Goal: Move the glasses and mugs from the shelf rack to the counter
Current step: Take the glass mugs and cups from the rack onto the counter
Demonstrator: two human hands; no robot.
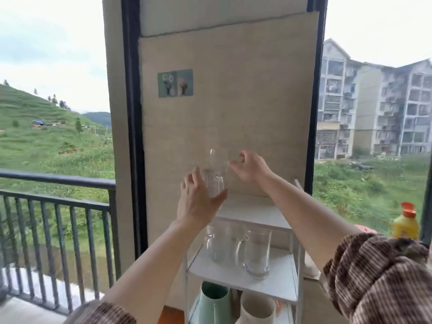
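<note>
Clear glass [216, 176] lifted above top tier of white shelf rack [247, 272], left hand [198, 202] wrapped round its lower body, right hand [249, 168] loosely curled beside rim, fingers near but contact not discernible. Risk: slip from single-handed hold on smooth glass; knock against two glass mugs [238, 249] on middle tier. Legible writing: none; yellow bottle [405, 224] label blurred.

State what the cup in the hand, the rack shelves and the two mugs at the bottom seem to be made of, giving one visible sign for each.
Cup: clear glass, since the wall shows through it.
Rack shelves: smooth white boards in a thin white frame, probably painted metal or plastic.
Green mug and cream mug: opaque and matte, likely ceramic or plastic.
</note>
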